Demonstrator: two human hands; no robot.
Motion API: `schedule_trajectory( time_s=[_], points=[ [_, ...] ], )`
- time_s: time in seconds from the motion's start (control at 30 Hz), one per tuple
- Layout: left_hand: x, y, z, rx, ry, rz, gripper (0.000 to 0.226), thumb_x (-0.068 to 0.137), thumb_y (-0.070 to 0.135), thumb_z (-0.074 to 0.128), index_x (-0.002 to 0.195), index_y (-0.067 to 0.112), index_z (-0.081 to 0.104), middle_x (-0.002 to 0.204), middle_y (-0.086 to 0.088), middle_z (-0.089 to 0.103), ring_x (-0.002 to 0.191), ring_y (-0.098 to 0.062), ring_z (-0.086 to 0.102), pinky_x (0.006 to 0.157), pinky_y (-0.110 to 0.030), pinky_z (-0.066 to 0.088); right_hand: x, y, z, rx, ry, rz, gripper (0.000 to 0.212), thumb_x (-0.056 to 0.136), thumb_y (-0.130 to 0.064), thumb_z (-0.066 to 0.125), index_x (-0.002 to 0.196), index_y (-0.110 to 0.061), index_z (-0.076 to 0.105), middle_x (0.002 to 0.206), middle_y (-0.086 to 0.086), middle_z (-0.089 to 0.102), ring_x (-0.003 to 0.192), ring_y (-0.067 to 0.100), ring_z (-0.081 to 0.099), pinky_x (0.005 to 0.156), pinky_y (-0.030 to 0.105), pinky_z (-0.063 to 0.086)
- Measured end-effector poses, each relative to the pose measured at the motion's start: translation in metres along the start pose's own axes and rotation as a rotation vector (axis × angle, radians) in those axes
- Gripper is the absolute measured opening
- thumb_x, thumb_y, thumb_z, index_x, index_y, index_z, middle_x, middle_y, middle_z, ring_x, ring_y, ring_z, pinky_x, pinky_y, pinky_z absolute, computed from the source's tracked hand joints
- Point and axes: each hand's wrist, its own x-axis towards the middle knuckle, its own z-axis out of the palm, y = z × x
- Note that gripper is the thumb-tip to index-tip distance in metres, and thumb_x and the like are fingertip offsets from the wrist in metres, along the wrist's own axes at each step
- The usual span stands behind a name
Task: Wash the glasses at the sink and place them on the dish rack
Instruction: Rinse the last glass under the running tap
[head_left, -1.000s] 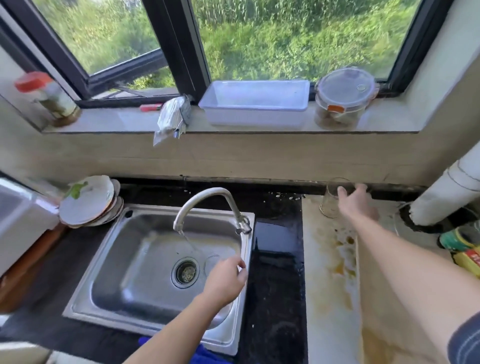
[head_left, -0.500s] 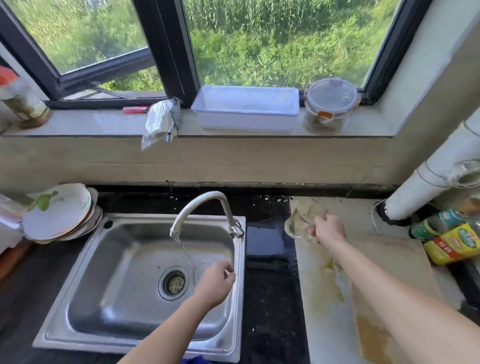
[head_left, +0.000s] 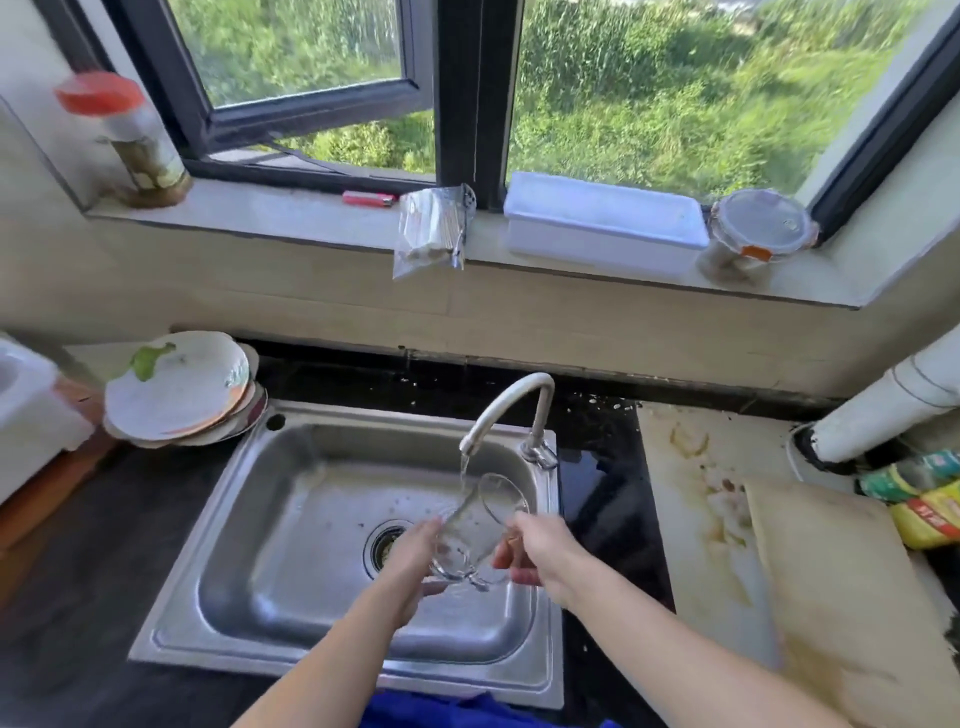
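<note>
A clear glass (head_left: 480, 522) lies tilted over the steel sink (head_left: 291, 525), its mouth turned up toward the tap (head_left: 506, 410). A thin stream of water runs from the spout onto the glass. My left hand (head_left: 415, 556) holds the glass at its base from the left. My right hand (head_left: 537, 545) grips it from the right, fingers curled under it. Whether a second glass is in my left hand cannot be told. No dish rack is in view.
Stacked dirty plates (head_left: 179, 389) sit left of the sink. A stained white board (head_left: 727, 519) and a wooden board (head_left: 841, 597) lie to the right, with bottles (head_left: 924, 499) and a white pipe (head_left: 883, 415) beyond. The windowsill holds a jar (head_left: 130, 140), a tub (head_left: 602, 228) and a lidded container (head_left: 758, 234).
My right hand lifted the glass from the board on the right and carried it left over the sink under the running tap. My left hand now holds it too.
</note>
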Motion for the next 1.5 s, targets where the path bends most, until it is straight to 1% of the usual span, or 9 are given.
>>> schedule_trajectory(
  time_s=[0.2, 0.4, 0.47, 0.57, 0.73, 0.87, 1.07, 1.27, 1.5],
  points=[
    [0.008, -0.004, -0.021, -0.511, -0.045, -0.073, 0.026, 0.094, 0.038, 0.053, 0.102, 0.013, 0.058, 0.097, -0.012, 0.060, 0.068, -0.027, 0.060, 0.056, -0.032, 0.048, 0.000, -0.012, 0.033, 0.109, -0.139, 0.109, 0.022, 0.100, -0.015, 0.041, 0.089, -0.004, 0.056, 0.067, 0.012, 0.070, 0.060, 0.021, 0.067, 0.044, 0.021, 0.046],
    [0.020, 0.009, -0.028, -0.492, -0.098, -0.164, 0.038, 0.091, 0.048, 0.054, 0.095, 0.012, 0.065, 0.099, -0.014, 0.065, 0.080, -0.030, 0.063, 0.068, -0.038, 0.052, 0.023, -0.037, 0.024, -0.293, -0.127, -0.006, 0.020, 0.096, -0.020, 0.052, 0.112, -0.010, 0.060, 0.099, 0.009, 0.069, 0.071, 0.020, 0.071, 0.045, 0.020, 0.044],
    [0.021, 0.014, -0.030, -0.470, -0.142, -0.191, 0.038, 0.094, 0.047, 0.047, 0.092, 0.013, 0.064, 0.088, -0.010, 0.069, 0.074, -0.026, 0.063, 0.062, -0.032, 0.048, 0.030, -0.046, 0.023, -0.260, -0.126, -0.052, 0.015, 0.096, -0.015, 0.057, 0.109, -0.009, 0.061, 0.092, 0.011, 0.066, 0.062, 0.018, 0.069, 0.042, 0.019, 0.043],
    [0.025, 0.017, -0.032, -0.546, -0.178, -0.136, 0.036, 0.086, 0.044, 0.056, 0.105, 0.014, 0.060, 0.101, -0.012, 0.062, 0.079, -0.028, 0.060, 0.071, -0.036, 0.050, 0.037, -0.049, 0.025, -0.181, -0.120, -0.048, 0.013, 0.097, -0.007, 0.055, 0.099, 0.002, 0.063, 0.077, 0.013, 0.066, 0.053, 0.015, 0.066, 0.040, 0.017, 0.045],
    [0.026, 0.026, -0.035, -0.561, -0.160, -0.086, 0.026, 0.085, 0.039, 0.057, 0.087, 0.014, 0.061, 0.080, -0.008, 0.061, 0.064, -0.023, 0.055, 0.058, -0.030, 0.043, 0.043, -0.043, 0.026, -0.291, -0.165, -0.022, 0.015, 0.091, -0.001, 0.058, 0.103, 0.006, 0.063, 0.094, 0.019, 0.070, 0.062, 0.017, 0.070, 0.044, 0.020, 0.048],
    [0.027, 0.029, -0.038, -0.345, -0.210, -0.171, 0.051, 0.089, 0.060, 0.048, 0.085, 0.013, 0.066, 0.074, -0.010, 0.061, 0.060, -0.024, 0.053, 0.060, -0.031, 0.046, 0.054, -0.049, 0.027, -0.328, -0.112, -0.151, 0.005, 0.093, -0.009, 0.061, 0.091, -0.005, 0.059, 0.097, 0.016, 0.066, 0.063, 0.027, 0.067, 0.039, 0.020, 0.043],
    [0.033, 0.042, -0.028, -0.692, -0.098, -0.044, 0.028, 0.095, 0.037, 0.040, 0.093, 0.018, 0.061, 0.086, -0.011, 0.064, 0.074, -0.025, 0.060, 0.064, -0.033, 0.046, 0.060, -0.044, 0.025, -0.173, -0.198, 0.067, 0.017, 0.095, -0.007, 0.058, 0.098, 0.008, 0.066, 0.089, 0.020, 0.073, 0.048, 0.010, 0.061, 0.041, 0.016, 0.048],
    [0.037, 0.037, -0.023, -0.428, -0.101, -0.064, 0.039, 0.098, 0.045, 0.039, 0.088, 0.018, 0.064, 0.076, -0.006, 0.072, 0.057, -0.021, 0.064, 0.055, -0.028, 0.036, 0.061, -0.058, 0.012, -0.364, -0.193, -0.091, 0.019, 0.095, 0.000, 0.053, 0.102, -0.017, 0.054, 0.101, 0.015, 0.068, 0.060, 0.018, 0.068, 0.046, 0.022, 0.049],
    [0.035, 0.030, -0.030, -0.594, -0.126, -0.058, 0.024, 0.093, 0.031, 0.046, 0.088, 0.015, 0.062, 0.079, -0.010, 0.063, 0.069, -0.025, 0.056, 0.060, -0.031, 0.038, 0.054, -0.065, 0.015, -0.472, -0.263, -0.095, 0.017, 0.093, -0.010, 0.060, 0.100, 0.005, 0.063, 0.082, 0.016, 0.072, 0.060, 0.018, 0.068, 0.046, 0.021, 0.049]
  ],
)
